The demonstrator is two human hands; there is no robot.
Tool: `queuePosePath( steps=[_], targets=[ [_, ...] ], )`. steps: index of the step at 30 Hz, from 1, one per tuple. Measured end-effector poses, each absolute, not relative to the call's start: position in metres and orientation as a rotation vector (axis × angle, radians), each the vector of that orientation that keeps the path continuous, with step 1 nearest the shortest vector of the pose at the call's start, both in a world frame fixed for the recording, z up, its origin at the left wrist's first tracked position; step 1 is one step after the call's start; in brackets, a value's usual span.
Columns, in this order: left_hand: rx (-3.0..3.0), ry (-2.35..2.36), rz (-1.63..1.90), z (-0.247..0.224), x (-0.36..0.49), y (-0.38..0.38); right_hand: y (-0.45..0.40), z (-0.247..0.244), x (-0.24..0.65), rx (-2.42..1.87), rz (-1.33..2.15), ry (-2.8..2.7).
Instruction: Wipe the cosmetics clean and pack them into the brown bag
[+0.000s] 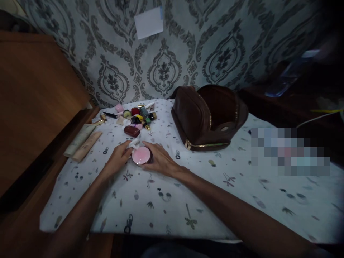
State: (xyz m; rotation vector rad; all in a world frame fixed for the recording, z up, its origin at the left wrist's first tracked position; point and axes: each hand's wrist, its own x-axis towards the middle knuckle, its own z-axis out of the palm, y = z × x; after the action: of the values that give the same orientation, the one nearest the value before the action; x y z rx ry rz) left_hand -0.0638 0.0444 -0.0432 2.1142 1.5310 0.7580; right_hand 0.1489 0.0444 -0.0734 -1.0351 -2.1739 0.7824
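Observation:
A round pink-topped container (141, 155) is near the middle of the patterned white cloth. Fingers of my right hand (160, 160) wrap round its right side. My left hand (118, 157) pinches a crumpled white wipe or tissue (135, 143) against the container's upper left edge. Just beyond my hands lies a dark red case (132, 131), in front of a pile of small cosmetics, among them a green bottle (144, 114) and a black pencil (110, 115). To the right stands a brown bag (192, 111), its top unzipped and gaping.
Two tubes, one grey-green (80, 139) and one beige (87, 146), lie at the cloth's left edge. A wooden panel (37, 100) rises at the left. Patterned wallpaper is behind the cloth (166, 200). A blurred-out patch covers something at the right.

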Motion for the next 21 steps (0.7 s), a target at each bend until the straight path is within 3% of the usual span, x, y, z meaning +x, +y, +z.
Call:
queuePosePath(
  steps=[14,21],
  targets=[
    [2.084,1.398,0.597,-0.034,-0.076,0.039,0.047,-0.084,0.150,-0.969,0.723,-2.180],
    [2.105,1.332,0.568,-0.033,-0.071,0.035,0.044,-0.087,0.150,-1.131,0.618,-2.086]
  ],
)
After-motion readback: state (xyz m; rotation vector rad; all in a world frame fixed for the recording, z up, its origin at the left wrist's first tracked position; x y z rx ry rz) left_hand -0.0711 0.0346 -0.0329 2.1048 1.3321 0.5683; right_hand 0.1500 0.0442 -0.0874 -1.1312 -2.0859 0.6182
